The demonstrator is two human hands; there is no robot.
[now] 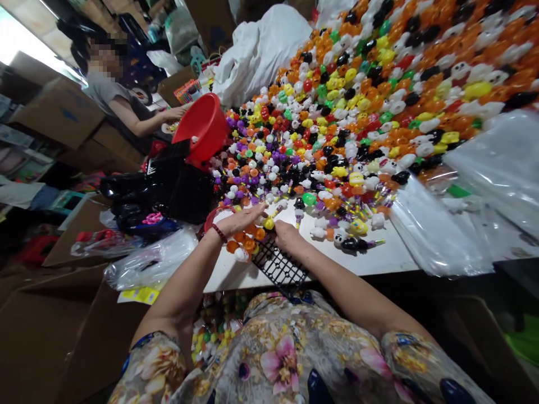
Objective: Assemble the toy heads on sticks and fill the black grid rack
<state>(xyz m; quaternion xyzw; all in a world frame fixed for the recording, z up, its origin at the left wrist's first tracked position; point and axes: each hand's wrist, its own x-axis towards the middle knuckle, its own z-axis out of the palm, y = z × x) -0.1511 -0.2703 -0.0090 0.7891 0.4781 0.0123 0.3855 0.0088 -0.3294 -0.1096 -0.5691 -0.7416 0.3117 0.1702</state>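
A heap of plastic novelty toys (362,112), pumpkin and skull heads among them, is covering the far part of the white table (385,252); each piece is looking light, and the pile is probably rolling loose at a push. At the near edge, a black plastic grid rack (286,269) is jutting out towards the wearer. It is seeming light and fairly stiff, its thin bars perhaps flexing under pressure, so its outer rim is offering the surest hold.

The left hand (238,220) is stretching its fingers out straight, clasping nothing that shows, while orange plastic pieces (246,242) are clustering beneath it, beside the rack. These are looking hollow and smooth: likely slippery, and best taken lightly around the body, since thin walls could be denting. The right hand (290,238) is curling its fingers at the rack's far end; whether they are gripping anything, I cannot tell. Between both hands, a small yellow head (268,224) is sitting, its round surface probably calling for a fingertip pinch around the sides.
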